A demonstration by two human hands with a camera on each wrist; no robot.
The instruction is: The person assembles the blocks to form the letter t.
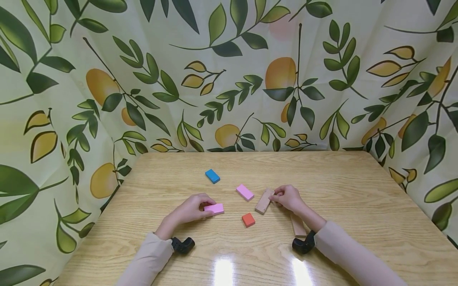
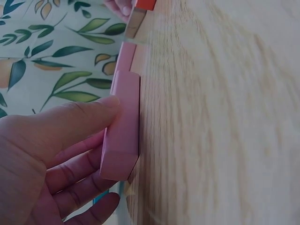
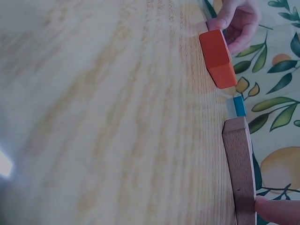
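Observation:
My left hand [image 1: 191, 208] grips a pink rectangular block [image 1: 216, 209] that lies on the table. In the left wrist view, the thumb presses one face of this block [image 2: 124, 122], with the fingers behind it. My right hand [image 1: 289, 198] holds the far right edge of a light wooden block [image 1: 263, 202] with curled fingers. The right wrist view shows one fingertip [image 3: 267, 206] against that block's side; the other fingers are out of view there. Between the hands lie a second pink block [image 1: 245, 192] and a small orange-red block [image 1: 248, 220].
A blue block [image 1: 212, 176] lies farther back on the wooden table [image 1: 340, 174]. Another wooden block [image 1: 297, 225] sits partly hidden beneath my right forearm. Black wrist devices [image 1: 183, 245] are on both wrists. A leaf-patterned curtain [image 1: 247, 99] stands behind the table and along its sides.

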